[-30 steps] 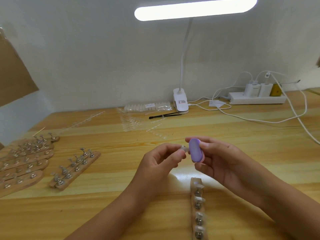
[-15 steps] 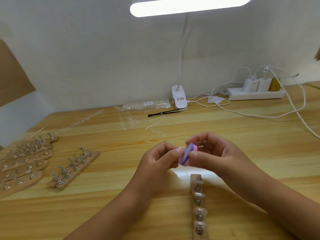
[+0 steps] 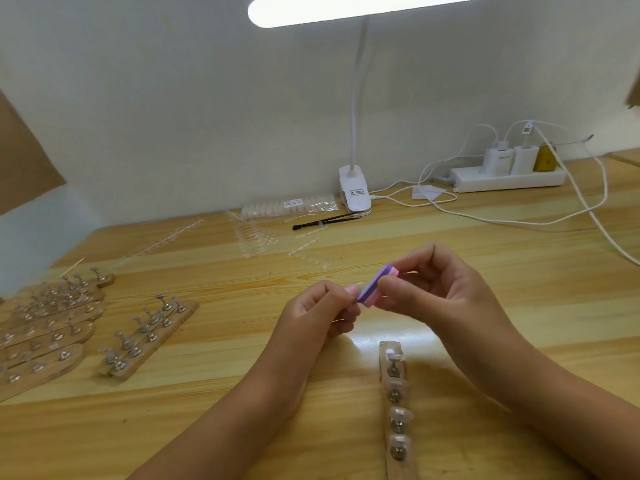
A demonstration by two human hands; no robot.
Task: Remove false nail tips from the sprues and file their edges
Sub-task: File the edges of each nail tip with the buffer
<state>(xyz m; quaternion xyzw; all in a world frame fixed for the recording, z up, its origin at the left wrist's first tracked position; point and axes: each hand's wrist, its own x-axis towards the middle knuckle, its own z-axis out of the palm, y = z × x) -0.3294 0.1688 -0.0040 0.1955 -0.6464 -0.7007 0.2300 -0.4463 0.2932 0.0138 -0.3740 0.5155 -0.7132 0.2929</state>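
Observation:
My left hand (image 3: 320,315) pinches a small clear false nail tip (image 3: 354,288) between thumb and fingers above the wooden table. My right hand (image 3: 440,292) grips a small purple and pink nail file block (image 3: 375,286), whose purple face lies against the tip's edge. Most of the tip is hidden by my fingers and the block. Clear sprues with nail tips (image 3: 256,242) lie flat further back on the table. Below my hands a wooden holder strip (image 3: 396,403) carries several clear tips on metal stands.
Several more wooden holder strips (image 3: 149,336) with metal stands lie at the left. A bag of nail tips (image 3: 289,206), black tweezers (image 3: 325,221), a clip lamp base (image 3: 355,195), a power strip (image 3: 509,174) and white cables (image 3: 519,216) sit along the back wall.
The file block has turned from its broad purple face toward me to edge-on and tilted, and my right hand has brought it against the tip in my left hand.

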